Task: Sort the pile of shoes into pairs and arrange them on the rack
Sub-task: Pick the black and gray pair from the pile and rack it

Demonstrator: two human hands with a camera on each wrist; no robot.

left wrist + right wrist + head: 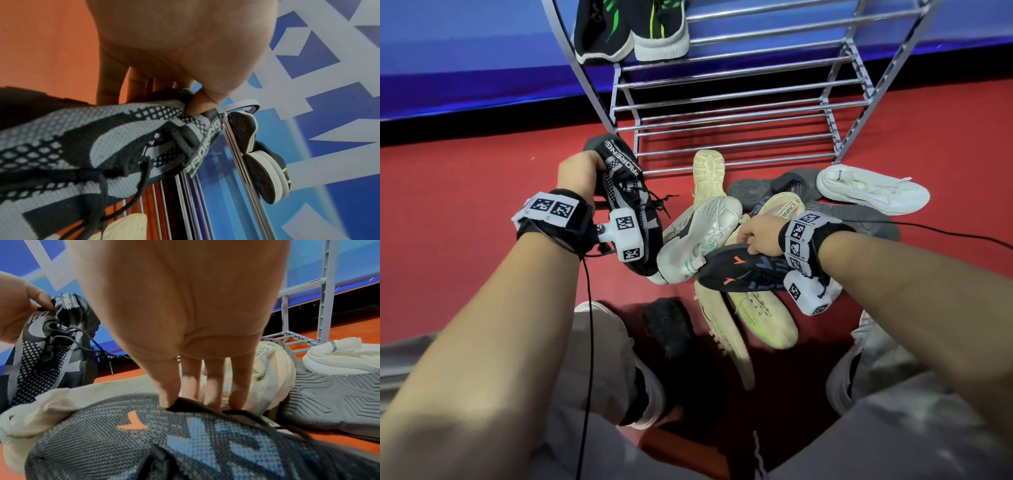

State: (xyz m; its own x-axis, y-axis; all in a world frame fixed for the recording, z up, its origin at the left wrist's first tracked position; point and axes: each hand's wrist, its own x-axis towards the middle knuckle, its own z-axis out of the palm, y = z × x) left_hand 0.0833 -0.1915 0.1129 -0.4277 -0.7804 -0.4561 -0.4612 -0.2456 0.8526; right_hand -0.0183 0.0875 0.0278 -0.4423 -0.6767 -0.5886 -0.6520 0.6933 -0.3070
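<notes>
My left hand grips a black-and-grey knit sneaker by its heel collar and holds it up left of the pile; the thumb pinches the collar of this sneaker. My right hand grips a dark navy sneaker with orange marks at its opening, fingers hooked inside this navy sneaker. The metal rack stands behind, with a black-and-green pair on its top tier. The pile on the red floor holds white, cream and grey shoes.
A white sneaker lies upright at the right by the rack's foot. A beige sole faces up near the bottom tier. My feet and knees frame the near edge. A blue patterned wall runs behind the rack.
</notes>
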